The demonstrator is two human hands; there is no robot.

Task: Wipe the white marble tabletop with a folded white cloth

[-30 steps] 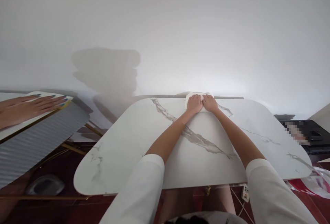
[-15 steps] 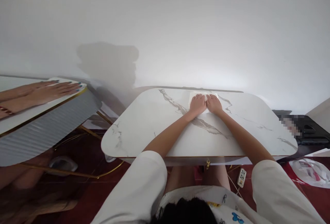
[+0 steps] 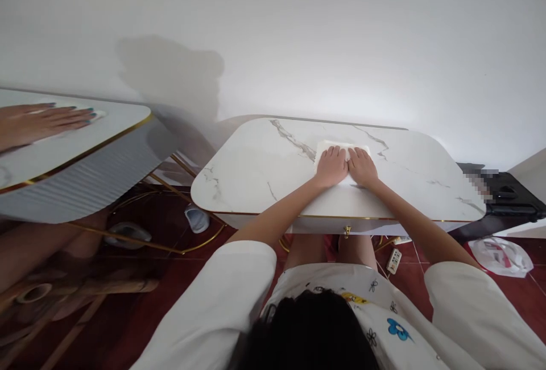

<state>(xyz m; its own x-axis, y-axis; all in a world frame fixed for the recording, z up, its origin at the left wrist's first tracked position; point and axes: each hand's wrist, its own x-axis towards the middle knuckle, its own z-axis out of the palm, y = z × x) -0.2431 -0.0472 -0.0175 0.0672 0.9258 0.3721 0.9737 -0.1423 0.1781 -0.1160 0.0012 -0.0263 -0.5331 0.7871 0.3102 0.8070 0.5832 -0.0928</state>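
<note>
Plain white wall point(image 3: 341, 29) rises behind a white, grey-veined, round-cornered tabletop point(image 3: 243, 171). Near its middle lies a white, roughly rectangular cloth point(image 3: 321, 148), probably light, soft and limp, best held under flat palms. Bare left hand point(image 3: 332, 166) and right hand point(image 3: 362, 166) rest flattened on it, side by side.

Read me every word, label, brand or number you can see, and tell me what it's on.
No text is readable.
White cloth and marble-patterned table: no lettering seen.
Shirt: flower pictures; any lettering is too small.
Power strip and plastic bag: any markings are too blurred.
</note>
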